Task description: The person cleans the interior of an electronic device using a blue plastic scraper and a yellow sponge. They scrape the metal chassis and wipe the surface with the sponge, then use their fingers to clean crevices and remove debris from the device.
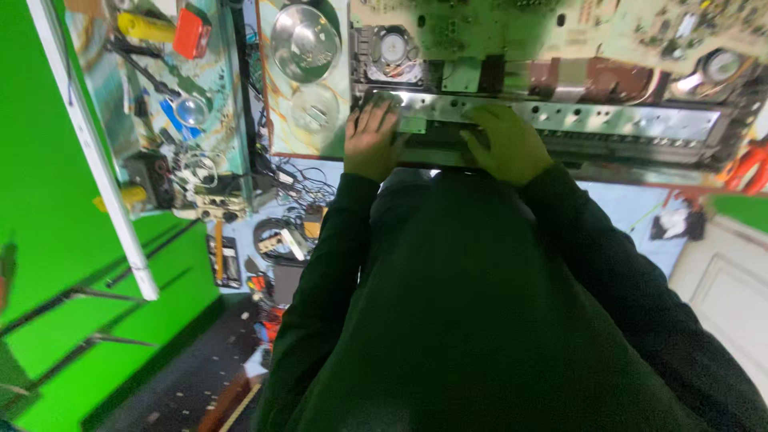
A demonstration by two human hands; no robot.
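Green walls (48,184) fill the left of the frame. At the top, an opened electronic keyboard (552,120) lies flat on the workbench (304,136). Both the left hand (370,142) and right hand (506,144) press down flat with spread fingers, gripping nothing, likely to steady it.

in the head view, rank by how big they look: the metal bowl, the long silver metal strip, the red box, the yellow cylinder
1. long silver metal strip, under both hands
2. metal bowl
3. red box and yellow cylinder: about alike, so unranked
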